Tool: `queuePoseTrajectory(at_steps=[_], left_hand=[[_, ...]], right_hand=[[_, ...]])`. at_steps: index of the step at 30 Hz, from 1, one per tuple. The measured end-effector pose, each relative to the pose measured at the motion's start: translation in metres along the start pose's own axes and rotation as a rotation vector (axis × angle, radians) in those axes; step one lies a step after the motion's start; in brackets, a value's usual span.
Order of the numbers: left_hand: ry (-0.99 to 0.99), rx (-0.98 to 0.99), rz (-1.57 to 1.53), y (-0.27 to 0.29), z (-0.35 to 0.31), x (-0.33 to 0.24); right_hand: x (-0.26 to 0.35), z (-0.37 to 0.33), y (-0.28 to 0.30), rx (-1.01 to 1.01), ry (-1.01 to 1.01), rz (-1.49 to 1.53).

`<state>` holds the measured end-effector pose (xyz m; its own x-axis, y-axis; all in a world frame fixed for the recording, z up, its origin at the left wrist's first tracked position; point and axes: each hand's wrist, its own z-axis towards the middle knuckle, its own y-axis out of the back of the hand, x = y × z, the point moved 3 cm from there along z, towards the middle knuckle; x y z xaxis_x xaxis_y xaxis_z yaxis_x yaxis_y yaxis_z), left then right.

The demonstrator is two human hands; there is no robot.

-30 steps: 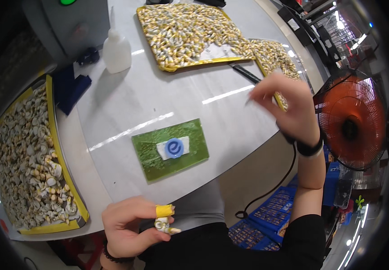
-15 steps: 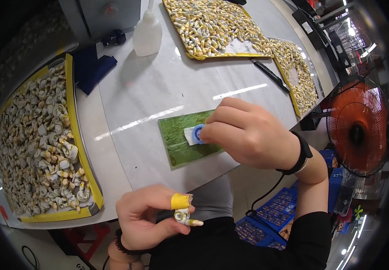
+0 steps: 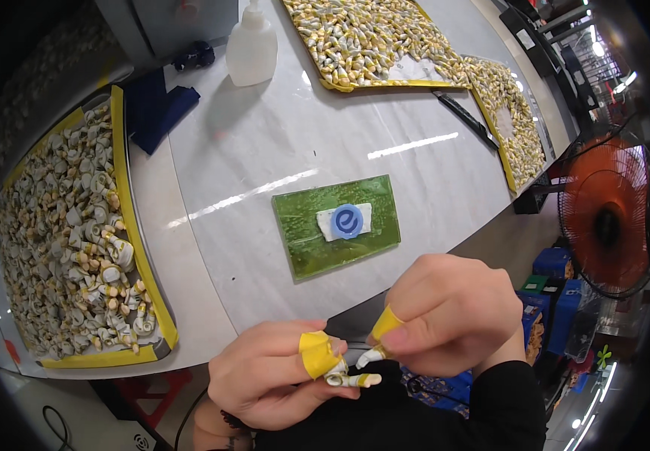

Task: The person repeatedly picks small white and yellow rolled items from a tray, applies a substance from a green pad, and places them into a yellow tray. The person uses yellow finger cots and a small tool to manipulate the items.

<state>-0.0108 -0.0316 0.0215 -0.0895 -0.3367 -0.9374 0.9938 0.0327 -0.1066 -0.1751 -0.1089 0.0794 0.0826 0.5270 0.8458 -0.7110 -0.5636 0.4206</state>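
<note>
From the head camera, looking down: a pale, glossy worktable (image 3: 280, 143) runs away from the person, ceiling lights streaked across it. A green mat (image 3: 336, 225) lies near its front edge with a white pad and a blue round disc (image 3: 347, 221) on top. To the left sits a yellow-rimmed tray (image 3: 126, 218) heaped with small white-and-tan parts; two more yellow trays (image 3: 374, 45) of similar parts lie at the far side. A white squeeze bottle (image 3: 250, 46) stands by a folded blue cloth (image 3: 156, 109), and a black pen-like tool (image 3: 465, 119) lies near the right tray. Off the table's right end stands an orange fan (image 3: 603, 218), with blue crates on the floor below it.

Down in front, below the table edge, the left hand (image 3: 276, 379) pinches a small white part (image 3: 347, 378) between thumb and forefinger, a yellow tape wrap (image 3: 317, 353) on the fingertip. The right hand (image 3: 449, 316), also yellow-taped on one finger, closes its fingertips on the same piece from the other side.

The part is mostly covered by fingers, so its shape is hard to make out. The grey machine at the top is cut off, and the tray pieces blur together.
</note>
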Motion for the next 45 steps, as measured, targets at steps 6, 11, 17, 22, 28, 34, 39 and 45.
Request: queuePoseTrajectory(at_steps=[6,11,17,22,28,34,39,45], left_hand=[[-0.013,-0.022,0.001,-0.003,0.000,0.001],[-0.056,0.014,0.092,-0.004,-0.001,0.002],[-0.043,-0.019,0.002,-0.007,0.000,0.000],[-0.028,-0.004,-0.047,-0.007,0.001,0.002],[-0.023,0.009,-0.060,-0.008,0.001,0.001],[-0.062,0.048,0.133,-0.004,0.003,-0.009],[-0.109,0.148,0.220,-0.002,0.005,-0.011],[-0.137,0.082,0.132,-0.003,0.006,-0.008]], right_hand=[[-0.006,-0.009,-0.002,0.030,0.086,0.046],[-0.006,-0.006,-0.011,-0.062,0.188,-0.013],[-0.006,-0.009,-0.012,-0.116,0.310,-0.019],[-0.005,-0.013,-0.014,-0.167,0.311,-0.020],[-0.005,-0.013,-0.017,-0.156,0.308,-0.003],[-0.006,-0.003,-0.016,-0.033,0.195,0.062],[-0.006,-0.003,-0.016,-0.034,0.157,0.112],[-0.005,-0.004,-0.015,-0.057,0.166,0.109]])
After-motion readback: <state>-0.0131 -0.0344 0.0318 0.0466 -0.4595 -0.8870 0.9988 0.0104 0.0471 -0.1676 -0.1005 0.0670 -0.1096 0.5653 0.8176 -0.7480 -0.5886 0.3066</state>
